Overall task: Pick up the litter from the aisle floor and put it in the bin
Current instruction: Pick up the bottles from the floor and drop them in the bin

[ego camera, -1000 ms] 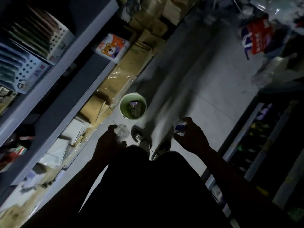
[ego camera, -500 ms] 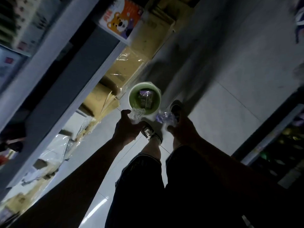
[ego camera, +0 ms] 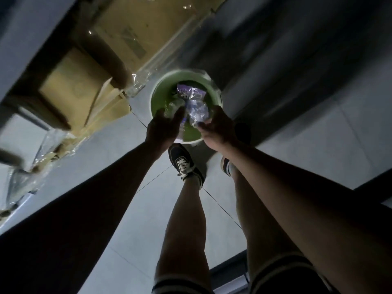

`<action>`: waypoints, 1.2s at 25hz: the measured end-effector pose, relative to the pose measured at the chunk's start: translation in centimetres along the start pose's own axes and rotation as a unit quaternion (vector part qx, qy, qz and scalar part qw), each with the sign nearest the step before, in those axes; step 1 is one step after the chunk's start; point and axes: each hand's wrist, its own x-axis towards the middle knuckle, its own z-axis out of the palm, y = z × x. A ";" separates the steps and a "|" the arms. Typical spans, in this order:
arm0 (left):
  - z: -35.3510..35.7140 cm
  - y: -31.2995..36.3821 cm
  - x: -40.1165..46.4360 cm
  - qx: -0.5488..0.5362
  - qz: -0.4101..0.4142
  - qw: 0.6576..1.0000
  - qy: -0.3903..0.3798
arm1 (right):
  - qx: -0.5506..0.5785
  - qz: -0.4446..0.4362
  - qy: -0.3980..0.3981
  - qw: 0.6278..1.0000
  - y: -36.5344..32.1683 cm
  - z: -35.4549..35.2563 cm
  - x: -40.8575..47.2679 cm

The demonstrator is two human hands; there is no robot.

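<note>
Both hands over green bin [ego camera: 161, 90]. Left hand [ego camera: 163, 128] fingers spread, empty. Right hand [ego camera: 218, 128] pinches crumpled wrapper [ego camera: 198, 112]; light wrapper may drift past rim onto floor [ego camera: 135, 219].

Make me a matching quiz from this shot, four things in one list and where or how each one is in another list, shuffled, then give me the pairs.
Things
1. bin
2. left hand
3. wrapper
4. boxes

Places or states
A. fingers spread, holding nothing
B. stacked along the left side of the aisle
C. on the floor just ahead of the shoes, green inside
D. crumpled clear plastic at the right hand's fingertips, over the bin

Pairs: 1-C, 2-A, 3-D, 4-B
</note>
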 end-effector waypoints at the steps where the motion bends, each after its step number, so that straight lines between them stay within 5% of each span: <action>1: 0.5 -0.5 1.3 -0.017 -0.010 0.999 -0.025 | 0.003 0.001 -0.011 1.000 0.6 0.7 1.0; 4: 1.0 -2.2 2.1 -0.108 -0.055 0.987 -0.101 | 0.007 0.012 -0.034 0.999 2.4 1.9 0.2; 9: -1.4 -2.7 -4.3 0.083 0.005 0.992 -0.094 | -0.045 0.017 -0.091 0.995 3.7 -0.4 -8.2; 13: -5.2 -0.5 -12.8 0.116 -0.011 0.988 -0.100 | -0.106 -0.042 -0.107 0.988 1.6 -6.1 -14.8; 20: -10.7 5.2 -29.8 0.016 -0.006 0.999 0.034 | -0.214 -0.180 -0.126 0.952 -4.2 -18.8 -24.7; 30: -5.3 3.8 -50.5 -0.103 -0.104 0.972 0.181 | -0.445 -0.365 -0.159 0.802 -9.6 -25.1 -35.1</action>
